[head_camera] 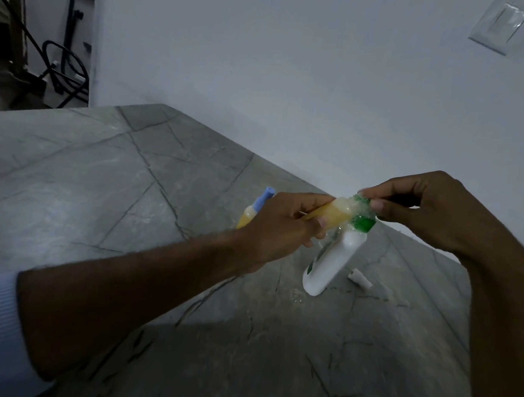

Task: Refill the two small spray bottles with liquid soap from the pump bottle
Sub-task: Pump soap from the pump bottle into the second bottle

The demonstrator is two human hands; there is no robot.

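Hands meeting right of frame centre above a grey veined stone bench [107, 169]. The left hand [280, 227] is holding, grip clamped, a small clear spray bottle of yellow soap [334, 214], tilted with its foamy mouth at the green pump top [363, 222] of the white plastic pump bottle [330, 265]. The right hand [433, 210] is pinching the pump head. A second yellow spray bottle with a blue cap [258, 206] is standing behind the left hand. A small white cap [360, 278] is lying just right of the pump bottle.

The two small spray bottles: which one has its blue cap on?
The spray bottle standing on the table, behind the left hand. The other bottle, held in that hand, is open and foamy at its mouth.
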